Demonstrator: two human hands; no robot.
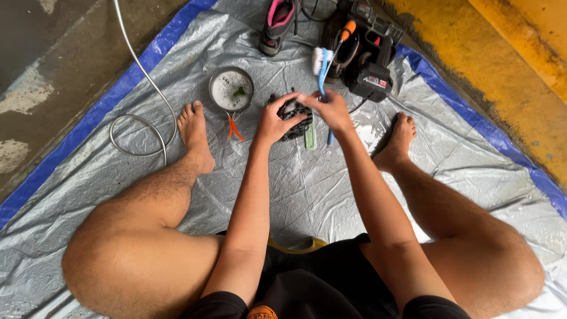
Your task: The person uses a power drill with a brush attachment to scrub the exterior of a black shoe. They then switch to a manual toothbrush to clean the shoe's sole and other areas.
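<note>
My left hand [275, 120] grips a dark shoe [293, 112] turned sole-up, with its knobbly black tread showing, low over the tarp in front of me. My right hand [331, 108] holds a blue-handled brush [322, 66] upright beside the shoe; its white bristles point to the left at the top. Part of the handle is hidden inside my fingers, and its lower end sticks out below the hand. A pale green strip [310, 137] lies under the shoe.
A metal bowl of soapy water [231, 90] with an orange handle stands left of the shoe. A pink-and-black shoe [277, 23] and a black machine [367, 53] lie beyond. A hose [142, 121] loops at left. Silver tarp [307, 189] covers the floor; my bare feet flank the work.
</note>
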